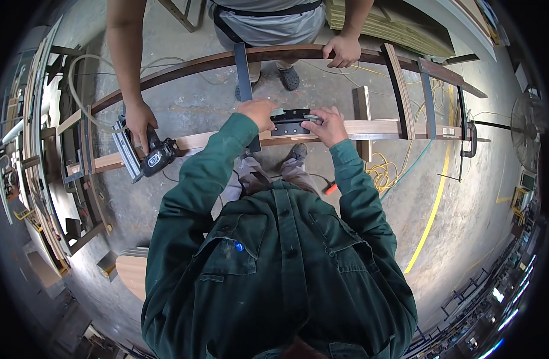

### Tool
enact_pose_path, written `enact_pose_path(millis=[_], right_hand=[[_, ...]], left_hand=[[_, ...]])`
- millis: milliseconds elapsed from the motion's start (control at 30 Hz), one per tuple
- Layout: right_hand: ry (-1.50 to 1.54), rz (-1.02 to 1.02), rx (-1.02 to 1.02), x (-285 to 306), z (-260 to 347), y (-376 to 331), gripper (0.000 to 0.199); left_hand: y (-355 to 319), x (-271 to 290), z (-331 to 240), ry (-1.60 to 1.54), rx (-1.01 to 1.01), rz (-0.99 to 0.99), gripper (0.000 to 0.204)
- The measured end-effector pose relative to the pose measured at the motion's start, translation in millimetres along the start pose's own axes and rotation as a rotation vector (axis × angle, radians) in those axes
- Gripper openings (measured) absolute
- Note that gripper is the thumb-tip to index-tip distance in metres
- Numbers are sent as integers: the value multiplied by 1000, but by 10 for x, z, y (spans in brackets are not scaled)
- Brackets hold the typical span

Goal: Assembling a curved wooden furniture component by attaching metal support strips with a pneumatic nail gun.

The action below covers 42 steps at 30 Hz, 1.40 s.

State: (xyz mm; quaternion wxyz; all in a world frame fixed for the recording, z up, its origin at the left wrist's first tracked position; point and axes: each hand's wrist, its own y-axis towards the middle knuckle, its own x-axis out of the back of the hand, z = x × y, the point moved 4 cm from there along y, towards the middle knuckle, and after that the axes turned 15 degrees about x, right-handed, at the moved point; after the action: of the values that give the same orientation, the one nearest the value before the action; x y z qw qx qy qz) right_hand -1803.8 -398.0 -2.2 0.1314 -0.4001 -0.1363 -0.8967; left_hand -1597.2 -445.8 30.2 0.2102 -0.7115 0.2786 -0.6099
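Note:
A black metal plate with several holes (289, 128) sits at the wooden rail (370, 128) in front of me. My left hand (258, 113) is closed at the plate's left end, fingers bent around its edge. At the opposite end my right hand (327, 125) pinches the plate, thumb toward me. Small pale greenish pieces show by both sets of fingertips; I cannot tell what they are. A dark crossbar (243, 75) runs from the far rail to just beside my left hand.
Across the frame, a co-worker holds a black nail gun (158, 157) at the rail's left and rests the other hand (343, 51) on the far dark rail (196, 64). A clamp (469, 140) grips the right end. Yellow hose (382, 173) lies coiled on the floor.

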Motion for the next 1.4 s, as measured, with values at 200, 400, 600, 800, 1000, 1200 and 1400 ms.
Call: enact_pose_path(millis=[200,400,600,800,1000,1200,1400], right_hand=[[38,43,-79,-22,-43,-17,35],[15,38,-58,-43,-32,-15,35],[-24,1,-22,-18,-34,-40,34],[8,25,-52,-26,-38,-34,36],[19,40,-61,-24,-33,-24,36],[9,34,-59,-12,-32,-29,35],[-9,13,-10,0,-8,-17,35]], left_hand=[[-8,4,3,-2,-10,2,55],[-34,-64,91,-48,-24,-72,55],[-370,-5,362,-343,29,-450,49],[-441,-250,652,-506,200,-544,64],[-277,-427,839,-681,217,-361,77],[-236,-434,1009,-799,119,-327,71],[-218,-448,1084,-848,104,-249,63]])
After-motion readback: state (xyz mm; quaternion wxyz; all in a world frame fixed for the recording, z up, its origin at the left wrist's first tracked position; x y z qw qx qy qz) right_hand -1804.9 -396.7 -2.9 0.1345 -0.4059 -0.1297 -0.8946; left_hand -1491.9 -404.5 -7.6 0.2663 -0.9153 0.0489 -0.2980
